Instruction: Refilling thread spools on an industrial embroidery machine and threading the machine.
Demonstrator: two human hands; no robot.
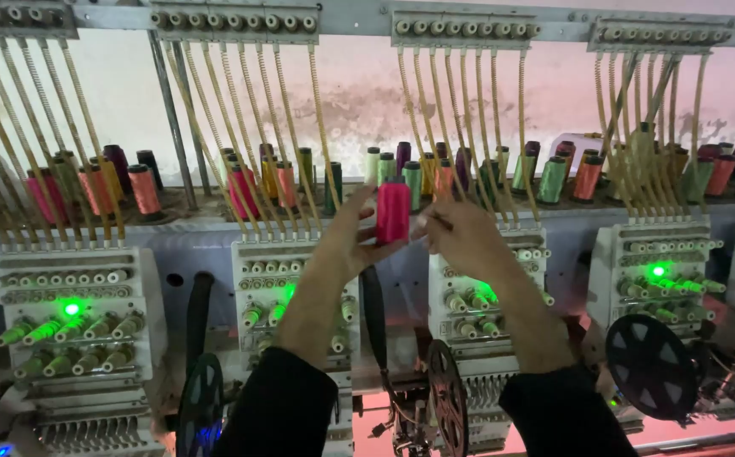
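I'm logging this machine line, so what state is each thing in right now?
Pink thread spool: upright, held up by the left hand.
Right hand: at the spool's side, fingers pinched.
Green lamps: lit.
Shelf spools: standing upright.
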